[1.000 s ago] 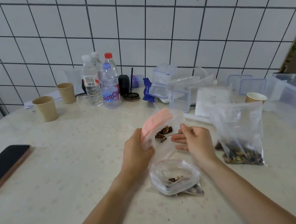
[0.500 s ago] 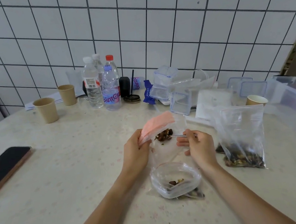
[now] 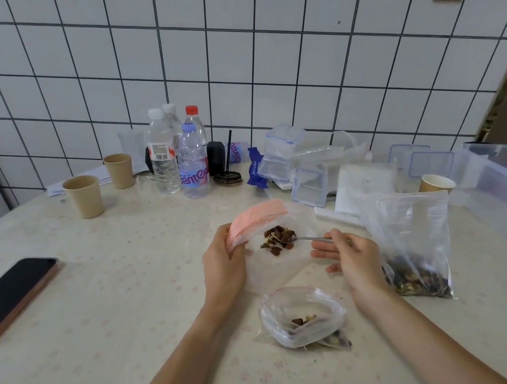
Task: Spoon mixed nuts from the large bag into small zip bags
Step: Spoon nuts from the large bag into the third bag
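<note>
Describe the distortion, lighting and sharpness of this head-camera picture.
Head view: wide-angle bend curves the wall tiles and table edge; soft, even light with faint shadows; glare on the large bag; spoon and nuts slightly soft.

The left hand is held at frame centre — fingers curled, pinching. The right hand is raised beside it, thumb and forefinger pinched — the other fingers extended.

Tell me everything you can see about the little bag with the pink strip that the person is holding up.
The small zip bag is clear, thin plastic with a pink strip along its mouth. The left hand grips that strip and holds the bag up, tilted, above the table. A few brown nuts lie inside. The spoon, pinched by the right hand, reaches in among them.
</note>
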Motion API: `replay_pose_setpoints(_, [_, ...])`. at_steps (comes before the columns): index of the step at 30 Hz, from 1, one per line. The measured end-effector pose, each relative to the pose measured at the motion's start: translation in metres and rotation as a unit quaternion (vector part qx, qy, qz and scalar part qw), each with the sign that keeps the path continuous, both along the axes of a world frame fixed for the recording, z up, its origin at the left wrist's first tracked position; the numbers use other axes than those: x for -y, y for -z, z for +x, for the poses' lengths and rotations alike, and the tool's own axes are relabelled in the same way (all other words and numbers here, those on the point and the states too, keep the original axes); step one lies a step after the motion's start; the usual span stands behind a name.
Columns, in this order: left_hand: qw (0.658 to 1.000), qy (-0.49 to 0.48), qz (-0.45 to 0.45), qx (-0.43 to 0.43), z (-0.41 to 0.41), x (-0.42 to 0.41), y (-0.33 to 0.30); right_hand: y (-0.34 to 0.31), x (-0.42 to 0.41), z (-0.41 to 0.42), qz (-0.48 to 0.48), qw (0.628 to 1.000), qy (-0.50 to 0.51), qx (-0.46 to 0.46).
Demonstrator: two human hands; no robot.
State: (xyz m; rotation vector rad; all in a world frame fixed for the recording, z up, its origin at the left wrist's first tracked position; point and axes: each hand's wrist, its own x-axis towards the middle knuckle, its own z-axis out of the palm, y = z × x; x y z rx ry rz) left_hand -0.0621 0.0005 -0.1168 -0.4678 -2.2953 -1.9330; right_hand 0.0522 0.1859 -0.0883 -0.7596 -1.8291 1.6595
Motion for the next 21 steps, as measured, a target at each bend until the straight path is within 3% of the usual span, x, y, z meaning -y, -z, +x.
replay_pose_setpoints(5, [0.998,-0.009,-0.058,-0.037,0.001,0.006,-0.009,-0.016,-0.001,0.022,0.022,0.999,-0.017,-0.025])
replay_pose_setpoints(9, [0.981,-0.048,-0.093,-0.165,0.018,0.016,-0.025,-0.031,0.001,0.047,0.015,0.998,-0.04,-0.043])
replay_pose_setpoints(12, [0.969,-0.057,-0.107,-0.215,0.04,0.024,-0.038,-0.041,0.003,0.069,0.006,0.996,-0.063,-0.061])
replay_pose_setpoints(14, [0.969,-0.029,-0.146,-0.199,0.056,0.03,-0.041,-0.046,0.005,0.085,-0.003,0.995,-0.081,-0.066])
replay_pose_setpoints(18, [0.959,0.042,-0.268,-0.081,0.077,0.042,-0.035,-0.045,0.009,0.11,0.006,0.994,-0.1,-0.047])
replay_pose_setpoints(21, [0.955,0.094,-0.28,-0.029,0.087,0.043,-0.029,-0.038,0.012,0.119,0.037,0.992,-0.115,-0.034])
